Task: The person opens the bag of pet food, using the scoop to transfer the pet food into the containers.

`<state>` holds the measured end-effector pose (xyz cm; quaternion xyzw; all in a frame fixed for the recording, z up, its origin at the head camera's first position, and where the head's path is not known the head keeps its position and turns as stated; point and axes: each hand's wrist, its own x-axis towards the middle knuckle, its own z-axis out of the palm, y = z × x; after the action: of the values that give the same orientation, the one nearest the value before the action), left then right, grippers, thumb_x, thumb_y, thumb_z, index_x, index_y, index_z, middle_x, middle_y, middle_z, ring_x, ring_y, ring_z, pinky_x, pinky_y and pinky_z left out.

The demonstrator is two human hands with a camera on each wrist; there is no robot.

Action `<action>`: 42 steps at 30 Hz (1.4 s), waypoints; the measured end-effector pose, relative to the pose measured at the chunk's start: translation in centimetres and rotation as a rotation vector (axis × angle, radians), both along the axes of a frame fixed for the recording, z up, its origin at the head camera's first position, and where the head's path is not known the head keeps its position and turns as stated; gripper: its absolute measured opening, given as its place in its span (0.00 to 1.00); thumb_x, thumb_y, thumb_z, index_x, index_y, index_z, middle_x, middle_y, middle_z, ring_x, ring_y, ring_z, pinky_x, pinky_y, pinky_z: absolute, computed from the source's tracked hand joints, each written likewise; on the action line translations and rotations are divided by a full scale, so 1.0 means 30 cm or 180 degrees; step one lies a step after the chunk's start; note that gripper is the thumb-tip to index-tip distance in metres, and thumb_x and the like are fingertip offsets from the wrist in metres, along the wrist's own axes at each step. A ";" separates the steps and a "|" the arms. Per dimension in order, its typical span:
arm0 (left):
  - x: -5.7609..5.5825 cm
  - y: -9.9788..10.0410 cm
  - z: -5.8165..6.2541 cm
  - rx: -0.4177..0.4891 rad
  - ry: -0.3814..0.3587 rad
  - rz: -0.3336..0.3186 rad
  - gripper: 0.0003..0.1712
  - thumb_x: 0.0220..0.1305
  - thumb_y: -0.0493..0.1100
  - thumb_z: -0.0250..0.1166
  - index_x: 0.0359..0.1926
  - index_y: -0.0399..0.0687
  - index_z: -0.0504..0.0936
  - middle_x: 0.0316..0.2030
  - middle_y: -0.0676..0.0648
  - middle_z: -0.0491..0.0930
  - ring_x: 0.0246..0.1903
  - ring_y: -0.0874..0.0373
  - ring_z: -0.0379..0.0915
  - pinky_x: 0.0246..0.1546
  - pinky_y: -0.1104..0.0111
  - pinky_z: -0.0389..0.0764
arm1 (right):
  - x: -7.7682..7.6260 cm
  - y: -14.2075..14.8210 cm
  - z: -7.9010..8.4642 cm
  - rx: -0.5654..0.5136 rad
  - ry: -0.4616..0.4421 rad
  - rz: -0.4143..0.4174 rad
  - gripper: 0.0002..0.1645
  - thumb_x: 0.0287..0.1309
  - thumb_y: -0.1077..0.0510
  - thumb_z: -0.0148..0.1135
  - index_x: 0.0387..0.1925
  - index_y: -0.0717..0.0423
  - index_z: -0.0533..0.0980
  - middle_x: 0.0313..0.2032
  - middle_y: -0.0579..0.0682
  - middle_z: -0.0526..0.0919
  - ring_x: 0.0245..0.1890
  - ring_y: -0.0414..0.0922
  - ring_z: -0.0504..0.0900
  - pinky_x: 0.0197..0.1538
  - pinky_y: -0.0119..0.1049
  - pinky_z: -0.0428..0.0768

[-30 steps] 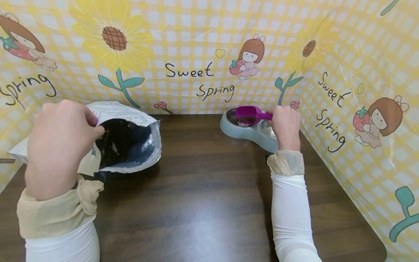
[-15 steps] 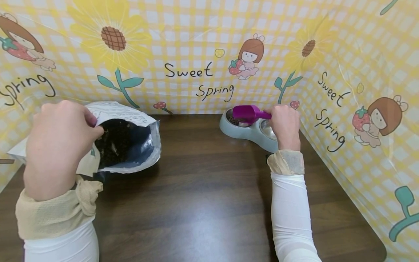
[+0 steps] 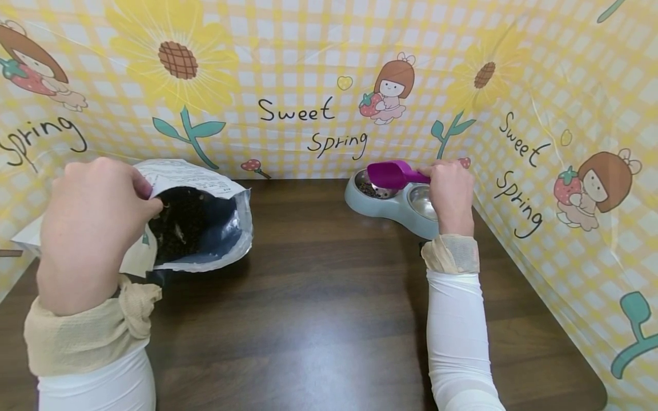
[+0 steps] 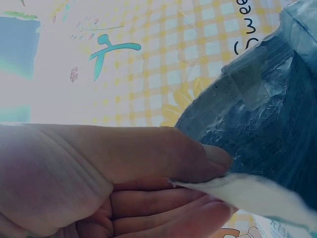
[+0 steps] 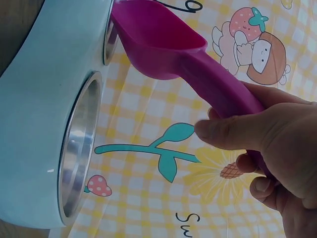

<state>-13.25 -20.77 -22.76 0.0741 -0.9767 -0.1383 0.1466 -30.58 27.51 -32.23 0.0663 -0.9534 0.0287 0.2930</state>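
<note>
My left hand (image 3: 95, 228) pinches the torn rim of an open bag (image 3: 239, 237) at the left. Dark brown kibble (image 3: 180, 225) lies inside it, against a silvery lining. In the left wrist view, thumb and fingers press the bag's edge (image 4: 262, 196) between them. My right hand (image 3: 451, 191) grips a purple scoop (image 3: 392, 174) by its handle, over the left cup of a pale blue double pet bowl (image 3: 382, 210). Some kibble (image 3: 367, 189) lies in that metal cup. The right wrist view shows the scoop's hollow (image 5: 156, 27) with nothing in it. The bowl's right cup (image 5: 81, 148) is bare metal.
A yellow checked cloth (image 3: 288, 68) with printed flowers and figures rises behind the brown wooden table (image 3: 308, 285) and along its right side. The bowl stands close to this backdrop, near the table's back right corner.
The scoop has tilted and risen a little over the left cup, and the kibble seen in it earlier is gone from it. My left hand and the bag have stayed put.
</note>
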 end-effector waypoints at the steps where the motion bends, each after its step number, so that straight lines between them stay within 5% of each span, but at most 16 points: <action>1: 0.000 0.000 0.000 0.0001 -0.0004 0.0002 0.09 0.66 0.38 0.70 0.40 0.35 0.91 0.40 0.27 0.88 0.44 0.20 0.75 0.39 0.34 0.78 | 0.001 0.001 0.002 -0.0022 0.0024 -0.0007 0.27 0.69 0.73 0.57 0.53 0.45 0.91 0.47 0.55 0.94 0.49 0.64 0.89 0.42 0.63 0.87; 6: 0.000 -0.001 0.001 -0.0002 -0.0027 0.0000 0.09 0.66 0.38 0.69 0.39 0.35 0.91 0.39 0.27 0.88 0.44 0.21 0.75 0.39 0.35 0.78 | 0.010 0.008 0.013 -0.0098 -0.0062 -0.0164 0.33 0.59 0.76 0.59 0.55 0.44 0.90 0.46 0.60 0.94 0.46 0.66 0.87 0.40 0.62 0.86; 11: -0.001 -0.002 0.000 -0.0013 -0.0038 -0.0005 0.09 0.67 0.38 0.69 0.39 0.34 0.91 0.40 0.27 0.88 0.44 0.20 0.76 0.40 0.35 0.78 | 0.025 0.010 0.029 -0.0166 -0.0459 -0.0309 0.34 0.55 0.72 0.59 0.58 0.42 0.89 0.43 0.65 0.92 0.38 0.65 0.86 0.34 0.59 0.82; 20: -0.002 -0.003 -0.001 -0.0019 -0.0043 -0.0003 0.10 0.67 0.39 0.69 0.41 0.34 0.90 0.42 0.27 0.88 0.45 0.19 0.75 0.42 0.33 0.78 | 0.031 0.017 0.034 -0.0448 -0.0955 -0.0263 0.22 0.60 0.63 0.65 0.55 0.49 0.90 0.50 0.63 0.92 0.42 0.67 0.85 0.43 0.63 0.81; 27: -0.003 -0.002 -0.003 -0.0026 0.0007 -0.0031 0.09 0.66 0.38 0.69 0.39 0.34 0.91 0.40 0.27 0.88 0.44 0.20 0.76 0.42 0.33 0.77 | 0.035 0.023 0.038 -0.0428 -0.1251 -0.0200 0.13 0.68 0.56 0.67 0.50 0.55 0.88 0.42 0.62 0.91 0.40 0.62 0.83 0.46 0.61 0.79; 42: -0.002 -0.012 -0.005 -0.0007 -0.0002 -0.0027 0.09 0.66 0.39 0.69 0.40 0.35 0.91 0.42 0.27 0.88 0.45 0.18 0.76 0.43 0.33 0.77 | 0.052 0.023 0.082 -0.0627 -0.1992 0.0099 0.20 0.80 0.46 0.54 0.54 0.60 0.74 0.36 0.60 0.80 0.32 0.55 0.78 0.32 0.43 0.72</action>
<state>-13.30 -21.13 -22.90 0.0698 -0.9772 -0.1378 0.1458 -29.02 28.19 -29.77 0.0401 -0.9887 0.1443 -0.0097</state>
